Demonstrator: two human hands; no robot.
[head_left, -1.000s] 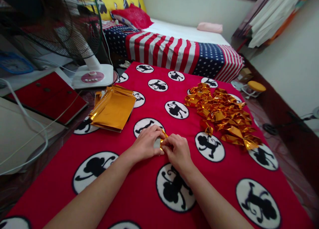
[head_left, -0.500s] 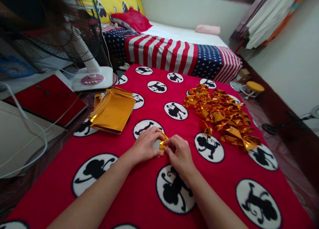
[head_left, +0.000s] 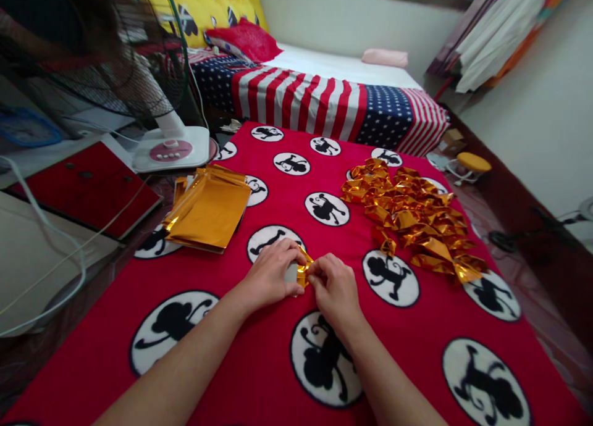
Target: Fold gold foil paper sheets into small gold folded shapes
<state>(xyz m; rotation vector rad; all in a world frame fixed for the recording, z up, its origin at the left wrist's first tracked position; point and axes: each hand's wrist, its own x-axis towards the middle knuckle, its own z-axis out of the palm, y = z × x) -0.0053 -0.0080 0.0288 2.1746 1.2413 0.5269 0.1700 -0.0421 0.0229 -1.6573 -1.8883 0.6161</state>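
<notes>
Between my hands is a small piece of gold foil paper (head_left: 302,274), partly folded, with a pale grey side showing near my left thumb. My left hand (head_left: 273,270) grips its left part between thumb and fingers. The fingertips of my right hand (head_left: 334,285) pinch its right edge. Much of the piece is hidden by my fingers. To the left lies a stack of flat gold foil sheets (head_left: 210,207). A spread of several folded gold foil pieces (head_left: 407,210) lies on the right.
A red blanket (head_left: 241,364) with monkey prints covers the surface under my hands. An electric fan (head_left: 171,145) stands at the left, beside a red panel (head_left: 88,185) and a white cable (head_left: 50,219). Behind is a bed with a striped, starred cover (head_left: 296,99); a yellow stool (head_left: 473,162) stands right.
My right fingertips have shifted slightly along the right edge of the foil paper. My left hand keeps its hold, and the view has tilted a little.
</notes>
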